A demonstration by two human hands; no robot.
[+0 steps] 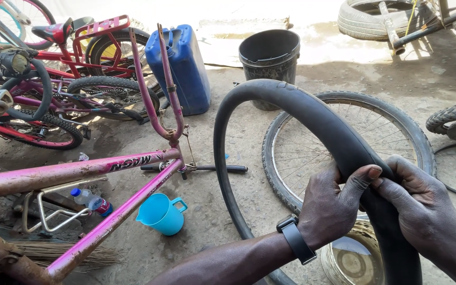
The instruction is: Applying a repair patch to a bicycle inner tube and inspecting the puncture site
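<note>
Black rubber inner tube [270,100], smooth and matte, arcs up from the ground in a tall loop and comes down between both hands at lower right; left hand [333,203] clenched around it, thumb pressed along the top; right hand [423,211] clasped on the same stretch just beside, fingers [391,187] touching the left thumb; black wristband on the left wrist. Behind the loop a spoked wheel [344,142] lies flat on the dirt floor; black bucket [269,55] and blue jerrycan [183,66] farther off; rusted pink bicycle frame [80,171] at left, turquoise plastic jug [160,214] beneath it.
</note>
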